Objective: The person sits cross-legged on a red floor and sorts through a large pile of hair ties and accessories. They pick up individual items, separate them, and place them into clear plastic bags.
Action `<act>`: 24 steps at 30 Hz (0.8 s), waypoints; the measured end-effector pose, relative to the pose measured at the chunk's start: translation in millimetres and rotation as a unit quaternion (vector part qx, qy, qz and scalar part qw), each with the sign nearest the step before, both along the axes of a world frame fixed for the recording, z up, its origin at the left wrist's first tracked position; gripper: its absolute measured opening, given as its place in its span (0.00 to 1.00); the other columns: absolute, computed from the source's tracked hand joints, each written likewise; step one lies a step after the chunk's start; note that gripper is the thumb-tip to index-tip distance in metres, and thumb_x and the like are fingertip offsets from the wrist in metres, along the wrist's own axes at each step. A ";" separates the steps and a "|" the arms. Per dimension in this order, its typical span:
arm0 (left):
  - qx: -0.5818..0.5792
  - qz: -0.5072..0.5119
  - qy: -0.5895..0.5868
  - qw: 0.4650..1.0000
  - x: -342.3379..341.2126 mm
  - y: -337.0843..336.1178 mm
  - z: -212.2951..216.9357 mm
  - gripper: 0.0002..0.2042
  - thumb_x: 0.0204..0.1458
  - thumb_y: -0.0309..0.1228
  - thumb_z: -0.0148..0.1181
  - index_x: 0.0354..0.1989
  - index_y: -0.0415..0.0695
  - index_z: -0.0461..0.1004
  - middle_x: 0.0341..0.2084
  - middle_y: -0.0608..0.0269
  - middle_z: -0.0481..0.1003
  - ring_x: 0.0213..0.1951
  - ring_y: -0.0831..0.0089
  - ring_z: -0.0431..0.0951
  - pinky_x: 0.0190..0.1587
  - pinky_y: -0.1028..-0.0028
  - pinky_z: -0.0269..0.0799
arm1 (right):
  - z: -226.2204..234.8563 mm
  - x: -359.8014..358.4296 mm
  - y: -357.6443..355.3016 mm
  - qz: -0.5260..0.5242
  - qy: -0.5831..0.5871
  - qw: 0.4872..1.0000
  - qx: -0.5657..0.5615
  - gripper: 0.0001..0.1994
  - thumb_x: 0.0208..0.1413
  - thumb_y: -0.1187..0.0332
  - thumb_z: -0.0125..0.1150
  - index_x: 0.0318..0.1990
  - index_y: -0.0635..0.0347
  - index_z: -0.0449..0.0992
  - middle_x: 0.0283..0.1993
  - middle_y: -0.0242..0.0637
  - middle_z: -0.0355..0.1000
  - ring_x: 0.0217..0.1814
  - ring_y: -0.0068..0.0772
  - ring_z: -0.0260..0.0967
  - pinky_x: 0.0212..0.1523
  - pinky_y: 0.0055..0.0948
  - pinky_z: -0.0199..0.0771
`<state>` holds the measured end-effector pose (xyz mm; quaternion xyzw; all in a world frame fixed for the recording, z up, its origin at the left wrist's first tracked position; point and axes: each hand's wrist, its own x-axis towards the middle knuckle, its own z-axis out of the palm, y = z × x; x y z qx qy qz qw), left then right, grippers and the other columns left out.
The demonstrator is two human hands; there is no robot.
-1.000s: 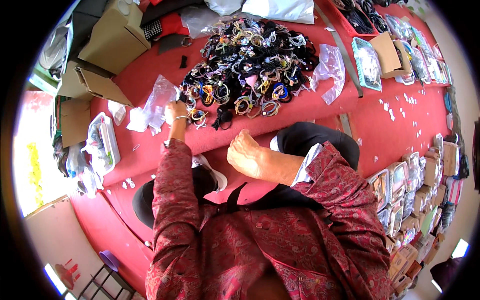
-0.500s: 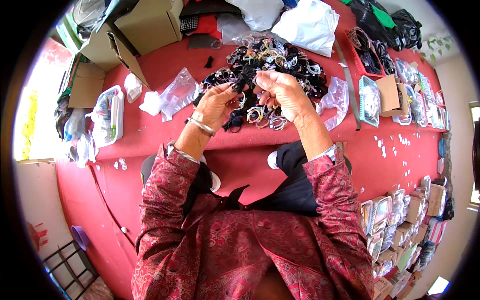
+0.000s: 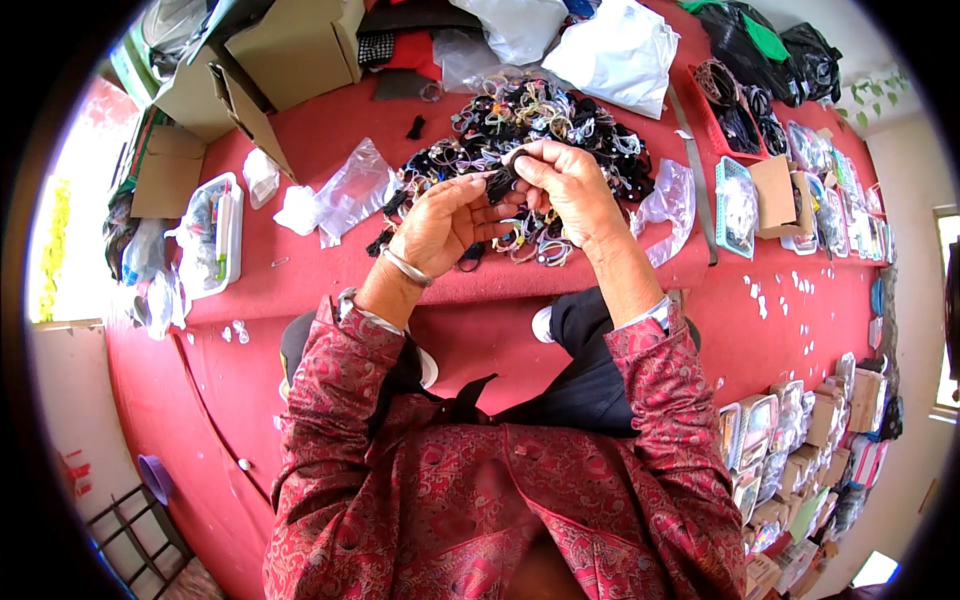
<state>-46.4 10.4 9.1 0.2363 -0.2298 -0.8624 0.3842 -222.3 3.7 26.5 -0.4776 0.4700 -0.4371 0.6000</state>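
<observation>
My left hand (image 3: 440, 222) and my right hand (image 3: 570, 188) are raised together over a pile of hair ties and bands (image 3: 560, 125) on the red cloth. Both pinch a small black hair tie (image 3: 503, 180) between their fingertips. A silver bangle (image 3: 408, 267) sits on my left wrist. My sleeves are dark red with a paisley pattern. More bands (image 3: 530, 245) lie just under my hands.
Clear plastic bags (image 3: 350, 190) lie left of the pile, another clear bag (image 3: 672, 205) lies right. Cardboard boxes (image 3: 290, 45) stand at the back left, white bags (image 3: 610, 45) at the back. A plastic container (image 3: 212, 235) sits left. Packaged goods (image 3: 800, 430) line the right side.
Both hands went from apart, left at the pile and right near my knee, to meeting above the pile with a black tie between them. The view has tilted upward.
</observation>
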 end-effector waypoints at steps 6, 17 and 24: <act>-0.090 0.085 -0.114 0.986 -1.6 -5.5 -25.5 0.04 0.52 0.25 0.52 0.34 0.40 0.70 0.32 0.58 0.75 0.31 0.76 0.76 0.38 0.76 0.74 | 2.3 7.4 4.1 -0.016 0.043 0.996 -0.071 0.06 0.48 0.75 0.54 0.34 0.69 0.73 0.23 0.29 0.69 0.18 0.13 0.60 0.20 0.16 0.63; -0.084 0.094 -0.070 0.990 -3.6 -4.5 -25.5 0.02 0.50 0.21 0.53 0.31 0.41 0.70 0.31 0.55 0.75 0.31 0.74 0.77 0.36 0.78 0.74 | 5.9 0.7 5.3 -0.035 -0.035 0.998 0.032 0.09 0.49 0.70 0.57 0.35 0.67 0.72 0.24 0.33 0.70 0.18 0.14 0.62 0.18 0.14 0.63; -0.125 0.132 -0.127 0.975 -10.5 -1.8 -24.5 0.09 0.48 0.21 0.55 0.39 0.38 0.70 0.34 0.58 0.74 0.34 0.75 0.75 0.40 0.77 0.73 | -0.1 -2.2 4.2 -0.067 -0.065 0.996 0.002 0.07 0.47 0.74 0.58 0.35 0.66 0.71 0.25 0.32 0.70 0.19 0.15 0.63 0.20 0.14 0.65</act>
